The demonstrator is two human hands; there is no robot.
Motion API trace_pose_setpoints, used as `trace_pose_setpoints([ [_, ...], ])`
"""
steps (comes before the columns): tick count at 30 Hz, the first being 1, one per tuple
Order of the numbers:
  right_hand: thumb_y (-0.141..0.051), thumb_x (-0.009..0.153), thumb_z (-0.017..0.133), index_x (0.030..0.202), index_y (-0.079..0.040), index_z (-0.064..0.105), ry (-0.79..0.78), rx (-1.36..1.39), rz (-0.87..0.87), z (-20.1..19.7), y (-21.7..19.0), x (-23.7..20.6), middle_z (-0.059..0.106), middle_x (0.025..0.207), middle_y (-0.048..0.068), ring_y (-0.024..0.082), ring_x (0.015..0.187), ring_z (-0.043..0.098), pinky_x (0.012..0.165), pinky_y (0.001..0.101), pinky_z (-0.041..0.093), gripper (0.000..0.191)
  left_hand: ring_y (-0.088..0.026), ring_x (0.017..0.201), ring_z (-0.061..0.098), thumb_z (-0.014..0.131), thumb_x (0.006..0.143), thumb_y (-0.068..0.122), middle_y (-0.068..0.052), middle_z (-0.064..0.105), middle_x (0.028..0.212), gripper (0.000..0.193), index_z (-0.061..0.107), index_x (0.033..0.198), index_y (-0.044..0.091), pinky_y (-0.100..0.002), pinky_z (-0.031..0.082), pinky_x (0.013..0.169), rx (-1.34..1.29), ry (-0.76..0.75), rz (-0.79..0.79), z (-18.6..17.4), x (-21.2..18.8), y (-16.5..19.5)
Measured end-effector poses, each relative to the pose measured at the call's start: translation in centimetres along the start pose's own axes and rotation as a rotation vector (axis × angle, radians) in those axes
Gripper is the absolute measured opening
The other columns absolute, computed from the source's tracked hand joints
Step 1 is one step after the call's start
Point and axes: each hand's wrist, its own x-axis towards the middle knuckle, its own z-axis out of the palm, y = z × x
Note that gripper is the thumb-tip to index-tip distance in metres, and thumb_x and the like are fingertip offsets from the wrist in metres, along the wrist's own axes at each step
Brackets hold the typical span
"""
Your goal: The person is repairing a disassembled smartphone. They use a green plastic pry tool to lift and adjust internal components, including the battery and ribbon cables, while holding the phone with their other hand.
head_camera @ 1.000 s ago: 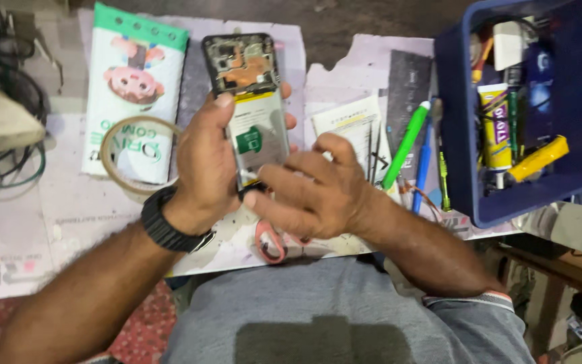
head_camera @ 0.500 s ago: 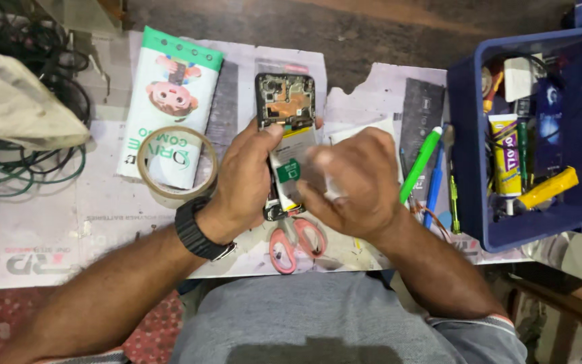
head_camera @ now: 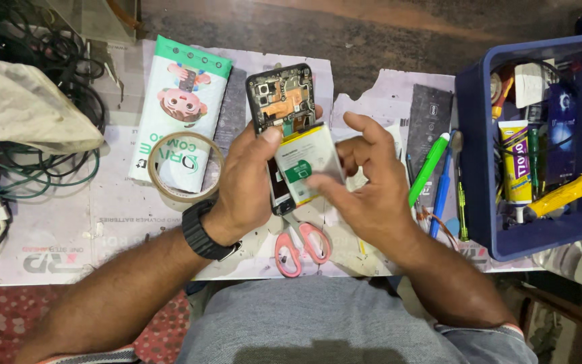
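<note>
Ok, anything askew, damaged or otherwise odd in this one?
The opened phone in the left hand has its back off, and the battery sits tilted, lifted from its bay by the right hand. Nothing looks spilled.

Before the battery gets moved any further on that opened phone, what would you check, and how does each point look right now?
1. Left hand grips the opened phone: ok.
2. Right hand fingers on the battery edge: ok.
3. Battery sitting flat in the phone: not ok, it looks lifted and skewed.
4. Battery free of dents or swelling: cannot tell.
5. Scissors lie clear of both hands: ok.
6. Connector state under the thumb: cannot tell.
</note>
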Motion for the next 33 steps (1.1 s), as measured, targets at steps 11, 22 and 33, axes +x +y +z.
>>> trace_pose_setpoints([
  [11,0.001,0.092,0.075,0.147,-0.001,0.042,-0.034,0.045,0.32,-6.5,0.9,0.3,0.073,0.088,0.012,0.013,0.075,0.069,0.065,0.0241,0.053,0.064,-0.031,0.109,0.071,0.035,0.098,0.009,-0.022,0.065,0.128,0.047,0.047,0.142,-0.004,-0.043,0.063,0.088,-0.047,-0.038,-0.163,-0.4,1.0,1.6],
  [22,-0.003,0.084,0.088,0.144,0.001,0.045,0.014,-0.166,-0.15,-3.7,-0.8,4.1,0.065,0.13,0.018,0.024,0.12,0.067,0.107,0.036,0.055,0.074,-0.015,0.114,0.062,0.043,0.1,-0.002,-0.013,0.066,0.126,0.039,0.052,0.139,-0.002,-0.033,0.051,0.103,0.473,-0.1,0.01,-0.4,0.6,0.1],
  [33,0.0,0.087,0.09,0.145,0.0,0.043,-0.128,0.078,-0.059,-1.9,0.6,5.0,0.069,0.119,0.013,0.016,0.11,0.069,0.099,0.0287,0.056,0.074,-0.025,0.113,0.069,0.045,0.096,0.001,-0.016,0.067,0.118,0.04,0.051,0.136,0.0,-0.036,0.053,0.101,0.71,-0.159,0.045,-0.9,0.7,0.2],
])
